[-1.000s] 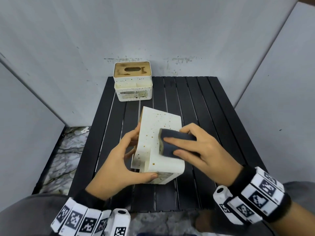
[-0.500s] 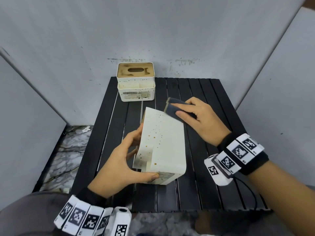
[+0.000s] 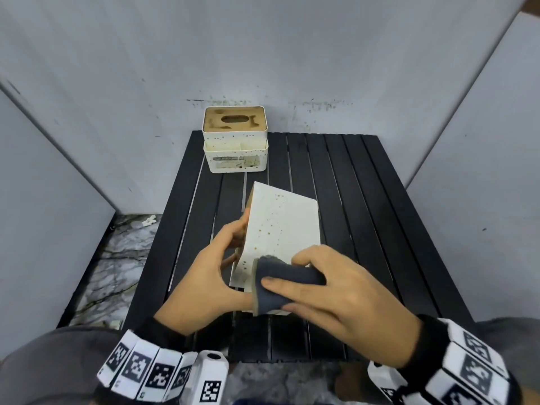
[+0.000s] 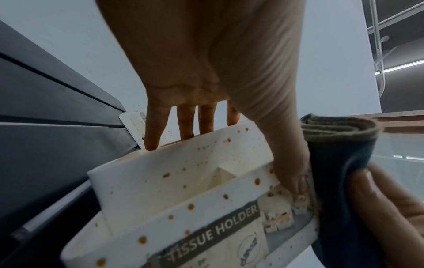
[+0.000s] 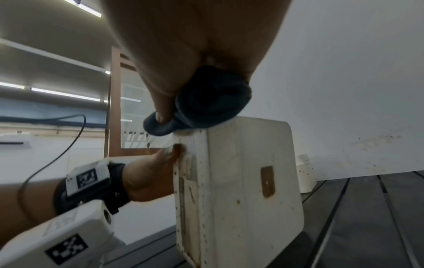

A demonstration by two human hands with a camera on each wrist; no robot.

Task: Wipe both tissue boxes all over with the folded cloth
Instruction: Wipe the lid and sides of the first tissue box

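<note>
A white speckled tissue box (image 3: pixel 282 226) stands on its side mid-table, its label facing me (image 4: pixel 213 234). My left hand (image 3: pixel 210 276) grips it, thumb on the near face and fingers (image 4: pixel 185 125) over the far left edge. My right hand (image 3: pixel 330 290) holds the folded dark blue cloth (image 3: pixel 280 285) and presses it on the box's upper near corner (image 5: pixel 206 103). The second tissue box (image 3: pixel 235 138), white with a tan lid, sits upright at the table's back left.
The black slatted table (image 3: pixel 365 217) is walled in by grey panels behind and on both sides. A marble-patterned floor (image 3: pixel 117 264) shows past the table's left edge.
My right hand with the cloth swept from the box's near part to its far top edge, then back to the near corner. My left hand kept its grip.
</note>
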